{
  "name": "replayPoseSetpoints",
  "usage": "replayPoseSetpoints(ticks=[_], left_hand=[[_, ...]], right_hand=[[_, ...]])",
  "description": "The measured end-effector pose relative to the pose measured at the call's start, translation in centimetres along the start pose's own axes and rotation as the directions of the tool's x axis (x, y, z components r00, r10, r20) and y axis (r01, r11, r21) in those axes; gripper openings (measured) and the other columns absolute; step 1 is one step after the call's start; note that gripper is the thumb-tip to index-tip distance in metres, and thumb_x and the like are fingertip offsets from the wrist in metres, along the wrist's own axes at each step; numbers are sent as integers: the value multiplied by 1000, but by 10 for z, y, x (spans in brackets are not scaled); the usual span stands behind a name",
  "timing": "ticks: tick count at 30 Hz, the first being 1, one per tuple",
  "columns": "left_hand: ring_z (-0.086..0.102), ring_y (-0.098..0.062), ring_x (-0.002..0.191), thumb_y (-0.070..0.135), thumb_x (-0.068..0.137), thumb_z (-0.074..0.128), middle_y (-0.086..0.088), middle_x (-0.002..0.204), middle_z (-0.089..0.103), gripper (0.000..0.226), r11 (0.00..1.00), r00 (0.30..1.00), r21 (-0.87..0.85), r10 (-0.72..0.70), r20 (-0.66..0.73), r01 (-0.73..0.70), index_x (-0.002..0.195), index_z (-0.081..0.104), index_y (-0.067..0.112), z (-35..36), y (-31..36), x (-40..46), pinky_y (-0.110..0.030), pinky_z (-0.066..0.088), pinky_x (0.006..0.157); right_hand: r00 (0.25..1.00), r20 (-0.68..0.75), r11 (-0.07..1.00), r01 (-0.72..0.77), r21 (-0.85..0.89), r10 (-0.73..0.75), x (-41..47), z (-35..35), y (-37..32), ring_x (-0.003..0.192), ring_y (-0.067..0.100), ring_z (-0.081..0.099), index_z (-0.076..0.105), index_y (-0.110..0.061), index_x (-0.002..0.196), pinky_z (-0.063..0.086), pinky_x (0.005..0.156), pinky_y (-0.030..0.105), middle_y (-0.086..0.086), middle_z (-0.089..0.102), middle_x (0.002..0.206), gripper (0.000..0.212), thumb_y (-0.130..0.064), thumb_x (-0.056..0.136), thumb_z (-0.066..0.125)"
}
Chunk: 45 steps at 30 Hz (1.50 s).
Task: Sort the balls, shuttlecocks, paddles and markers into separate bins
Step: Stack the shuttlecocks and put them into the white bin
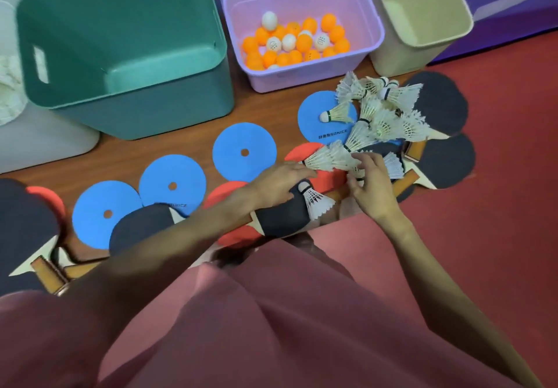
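Note:
A heap of white feather shuttlecocks lies on paddles and a blue disc marker at the right. My left hand lies flat with straight fingers by the cork end of one shuttlecock. My right hand pinches feathers at the heap's near edge. Another shuttlecock rests on a black paddle under my left wrist. Orange and white balls fill the purple bin. Blue disc markers run leftward across the floor. Black and red paddles lie at both ends.
A large green bin stands at the back left and a beige bin at the back right, both holding nothing I can see. A white container with shuttlecocks sits at the far left. Red mat covers the floor on the right.

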State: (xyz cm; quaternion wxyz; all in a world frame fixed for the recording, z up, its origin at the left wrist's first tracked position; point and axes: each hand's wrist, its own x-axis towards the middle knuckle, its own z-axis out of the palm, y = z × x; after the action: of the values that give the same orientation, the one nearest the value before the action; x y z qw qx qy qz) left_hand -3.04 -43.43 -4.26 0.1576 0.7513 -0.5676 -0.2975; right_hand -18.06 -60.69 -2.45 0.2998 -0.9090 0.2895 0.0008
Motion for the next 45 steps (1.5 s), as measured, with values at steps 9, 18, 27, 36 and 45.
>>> replayPoseSetpoints(ticks=[9, 18, 27, 36, 45], left_hand=[[53, -26, 107, -4, 78, 55, -5, 110, 61, 38, 973, 994, 228, 22, 107, -46, 112, 61, 13, 17, 19, 28, -37, 41, 91], [56, -25, 87, 12, 81, 61, -1, 89, 64, 8, 984, 971, -25, -180, -157, 178, 88, 59, 13, 12, 0, 3, -38, 45, 72], [59, -21, 86, 18, 80, 66, 2, 92, 64, 25, 856, 798, -207, -516, -312, 473, 103, 57, 16, 1, -16, -46, -39, 50, 65], [56, -32, 92, 20, 83, 67, -3, 95, 43, 57, 800, 757, -219, -599, -261, 558, 134, 43, 15, -5, -26, -66, -30, 35, 68], [51, -22, 94, 15, 81, 66, -6, 99, 51, 40, 860, 823, -370, -473, -316, 352, 118, 50, 16, -20, -15, -46, -33, 41, 75]], right_hand=[[998, -55, 999, 37, -27, -38, 21, 0, 14, 108, 30, 45, 57, -7, 121, 32, 88, 24, 13, 52, 117, 38, -7, 83, 59], [1000, -28, 959, 1, -283, -9, 45, 6, -1, 113, 35, 38, 48, -12, 131, 28, 90, 41, 12, 62, 116, 48, -32, 89, 58], [992, 110, 989, -40, -141, 56, 70, 23, -26, 115, 32, 43, 54, -16, 127, 28, 89, 37, 11, 64, 106, 57, -22, 74, 75], [987, 76, 956, 117, 271, -142, 64, 15, -47, 71, 14, 53, 47, -17, 134, 42, 70, 26, 1, 56, 83, 60, -4, 79, 67], [964, -4, 858, 238, 456, -265, 45, -8, -90, 82, 1, 59, 49, -24, 129, 43, 79, 10, -8, 61, 82, 60, -9, 76, 74]])
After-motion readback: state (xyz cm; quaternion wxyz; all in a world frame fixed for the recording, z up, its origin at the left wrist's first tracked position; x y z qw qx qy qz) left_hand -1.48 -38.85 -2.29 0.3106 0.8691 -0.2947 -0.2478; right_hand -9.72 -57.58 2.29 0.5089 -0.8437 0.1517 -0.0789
